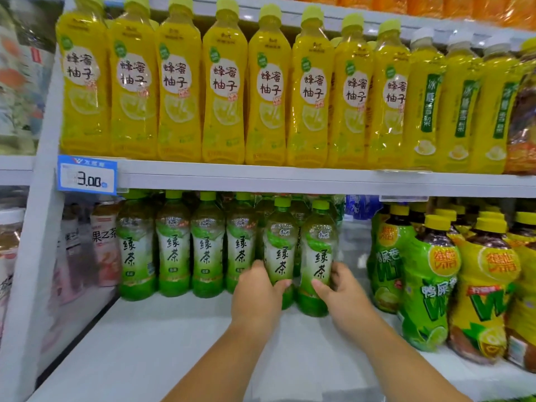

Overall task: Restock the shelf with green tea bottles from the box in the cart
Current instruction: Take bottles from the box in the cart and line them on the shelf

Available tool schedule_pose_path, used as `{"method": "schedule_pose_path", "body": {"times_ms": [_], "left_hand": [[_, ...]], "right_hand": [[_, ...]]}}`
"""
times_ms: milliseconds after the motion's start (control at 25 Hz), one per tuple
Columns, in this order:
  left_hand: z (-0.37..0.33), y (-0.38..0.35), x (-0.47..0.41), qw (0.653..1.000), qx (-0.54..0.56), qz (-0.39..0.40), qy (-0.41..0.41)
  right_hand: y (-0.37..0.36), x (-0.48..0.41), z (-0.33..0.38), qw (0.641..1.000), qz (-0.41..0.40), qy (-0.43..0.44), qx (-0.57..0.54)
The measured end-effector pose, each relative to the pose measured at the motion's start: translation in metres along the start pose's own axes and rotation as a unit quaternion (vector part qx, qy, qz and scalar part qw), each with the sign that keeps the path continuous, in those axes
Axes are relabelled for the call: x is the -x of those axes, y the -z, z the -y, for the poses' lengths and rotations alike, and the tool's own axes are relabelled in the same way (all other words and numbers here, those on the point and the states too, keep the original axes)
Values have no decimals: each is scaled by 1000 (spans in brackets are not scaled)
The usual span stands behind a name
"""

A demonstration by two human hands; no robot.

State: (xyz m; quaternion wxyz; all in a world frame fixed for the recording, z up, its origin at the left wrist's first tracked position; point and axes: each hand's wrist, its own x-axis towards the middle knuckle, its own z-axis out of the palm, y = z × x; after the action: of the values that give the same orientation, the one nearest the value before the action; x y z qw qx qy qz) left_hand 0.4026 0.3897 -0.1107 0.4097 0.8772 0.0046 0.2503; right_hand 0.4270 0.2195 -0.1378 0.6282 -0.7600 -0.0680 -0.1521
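Note:
Two green tea bottles stand upright side by side on the white lower shelf (150,343), in front of the row. My left hand (256,294) grips the left bottle (280,248) low on its body. My right hand (343,291) grips the right bottle (319,250) the same way. Several more green tea bottles (174,245) with green caps stand in a row to the left and behind. The box and the cart are out of view.
Yellow honey-pomelo bottles (223,88) fill the upper shelf, just above a blue price tag (87,175) reading 3.00. Green and yellow lemon tea bottles (429,285) crowd the right of the lower shelf. Pink drink bottles (104,242) stand beyond the left divider.

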Motion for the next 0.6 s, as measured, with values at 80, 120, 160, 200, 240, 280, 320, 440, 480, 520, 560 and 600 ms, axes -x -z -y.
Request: {"method": "schedule_pose_path", "body": {"times_ms": [80,120,160,200,240,280,320,440,480,520,560,600], "left_hand": [[0,-5,-6,1000,-20,-15,14],[1,-8,-8,999,-29,-21,17],[2,-10,-10,999,-36,-27,17],[3,-12,-13,998,-42,-32,18],[5,-14,-15,998,-49,-35,18],[6,-15,-16,997,-58,-36,18],[6,-17,-17,997,-71,-37,16],[7,-20,-19,992,-119,-50,-2],[8,-21,-20,991,-124,-52,-7],[9,-23,-22,990,-127,-53,-10],[10,-25,-23,990,-130,-54,-12],[12,-27,-24,989,-138,-55,-14]], "right_hand": [[-1,-17,-4,1000,-15,-4,15],[-2,-24,-7,999,-21,-8,26],[-4,-29,-8,999,-27,-14,41],[-6,-34,-9,998,-29,-17,52],[-8,-37,-9,998,-30,-15,52],[-11,-41,-10,998,-31,-13,45],[-13,-44,-11,999,-30,-9,40],[-18,-51,-12,999,-27,-10,40],[-19,-53,-12,999,-27,-11,41],[-21,-53,-12,999,-27,-10,40],[-23,-53,-13,999,-29,-7,40],[-25,-53,-13,999,-31,-4,38]]}}
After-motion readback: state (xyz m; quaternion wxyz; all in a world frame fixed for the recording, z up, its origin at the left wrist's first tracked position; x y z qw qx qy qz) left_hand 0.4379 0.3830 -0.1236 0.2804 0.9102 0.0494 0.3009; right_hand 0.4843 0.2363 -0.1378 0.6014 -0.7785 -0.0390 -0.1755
